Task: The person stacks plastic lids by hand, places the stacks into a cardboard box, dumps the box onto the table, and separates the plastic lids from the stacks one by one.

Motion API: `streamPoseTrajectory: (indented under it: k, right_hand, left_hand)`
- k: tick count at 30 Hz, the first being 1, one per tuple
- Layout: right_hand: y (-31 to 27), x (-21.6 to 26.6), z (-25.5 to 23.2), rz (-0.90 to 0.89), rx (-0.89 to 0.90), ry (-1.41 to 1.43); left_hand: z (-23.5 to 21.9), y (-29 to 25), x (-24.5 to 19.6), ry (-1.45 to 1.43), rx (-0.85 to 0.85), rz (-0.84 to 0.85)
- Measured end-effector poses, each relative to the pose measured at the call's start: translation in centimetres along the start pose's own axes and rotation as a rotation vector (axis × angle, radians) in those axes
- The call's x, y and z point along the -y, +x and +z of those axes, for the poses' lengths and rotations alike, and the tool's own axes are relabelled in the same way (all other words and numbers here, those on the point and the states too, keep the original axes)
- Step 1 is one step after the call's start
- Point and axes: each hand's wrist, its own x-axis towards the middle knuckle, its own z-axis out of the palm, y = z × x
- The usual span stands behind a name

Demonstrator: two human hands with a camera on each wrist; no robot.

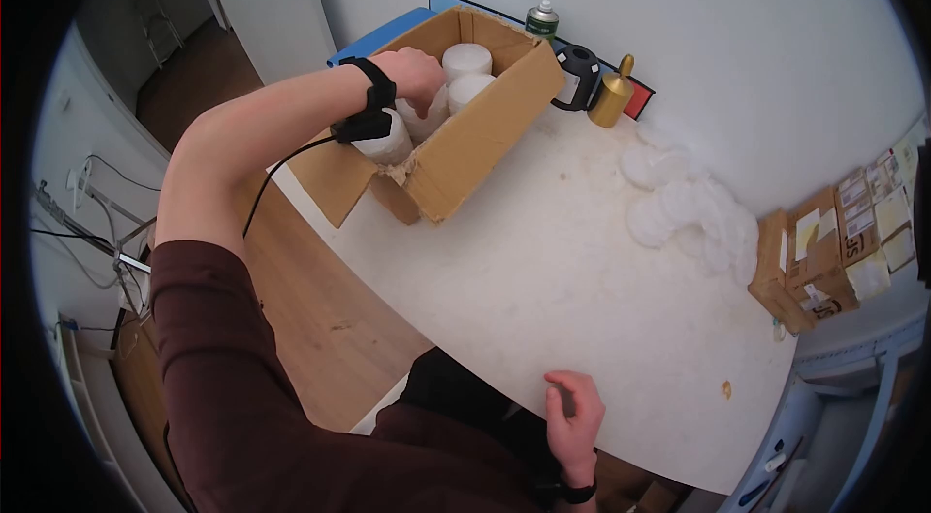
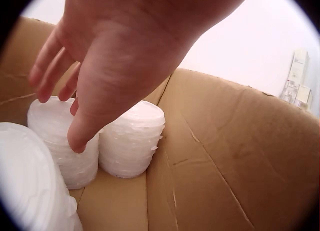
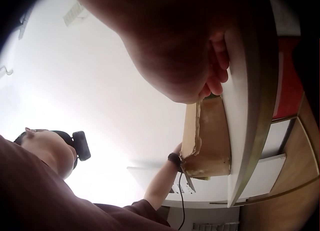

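Observation:
My left hand reaches down into an open cardboard box on the far left of the table. Inside stand several white round stacks of thin, layered pieces. In the left wrist view, the fingers spread loosely over one white stack, with the thumb overlapping its side. Another stack stands in the corner behind it, and a third is partly cut off at lower left. My right hand holds nothing at the table's front edge, fingers slightly bent.
Crumpled clear plastic bags lie on the white table toward the wall. A spray can, a black device and a gold bottle stand behind the box. Small cartons line the right edge. A box flap overhangs the near side.

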Motion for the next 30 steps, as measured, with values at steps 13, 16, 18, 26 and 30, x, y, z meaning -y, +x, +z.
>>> streamPoseTrajectory:
  k: [13,16,18,26,30]
  right_hand:
    - [0.3,0.0,-0.1,-0.009,-0.003,0.009]
    - [0.2,-0.1,-0.3,0.0,-0.016,-0.002]
    - [0.2,-0.2,-0.6,-0.008,0.009,0.035]
    - [-0.1,-0.5,-1.1,-0.025,0.053,0.043]
    - [-0.2,-0.7,-1.9,-0.074,0.137,0.06]
  left_hand:
    - [-5.0,-2.3,1.1,-0.245,0.181,0.11]
    - [-6.2,-4.5,0.2,-0.285,0.174,0.222]
    - [-6.8,-8.9,-1.8,-0.481,-0.187,0.276]
    - [-6.3,-22.1,-12.8,-0.459,-0.626,0.558]
    - [-4.9,-23.5,-15.7,-0.709,-0.443,0.655]
